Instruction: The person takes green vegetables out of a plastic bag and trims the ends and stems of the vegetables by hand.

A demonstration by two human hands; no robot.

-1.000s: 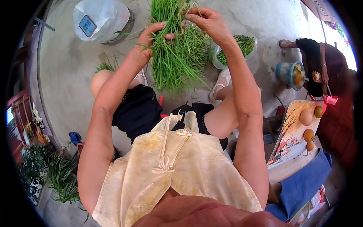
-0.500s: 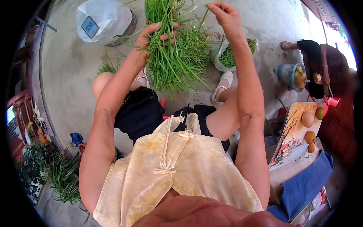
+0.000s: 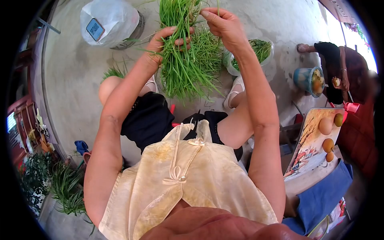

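Observation:
My left hand [image 3: 170, 42] is closed around a thick bunch of garlic chives [image 3: 176, 74], whose long green blades hang down between my knees. Beside its upper end is my right hand [image 3: 224, 28], thumb and fingers pinched together on a thin chive stalk [image 3: 219, 6]. Its fingertips are close to the bunch; whether they touch it I cannot tell. Behind the bunch, a pile of cut-looking chives [image 3: 208, 50] lies on the floor. A clear plastic bag [image 3: 270, 60] with more greens in it stands to the right, partly hidden by my right forearm.
A bucket covered with white plastic [image 3: 116, 20] carries a phone-like QR code panel [image 3: 95, 29] at upper left. On the right, another person [image 3: 340, 72] holds something pale beside a blue bucket [image 3: 303, 78]. Round fruits lie on a picture-printed board [image 3: 308, 140]. Leafy plants [image 3: 68, 186] are at lower left.
My right hand has moved left and slightly down, towards the upper part of the bunch. The bunch in my left hand has shifted slightly right.

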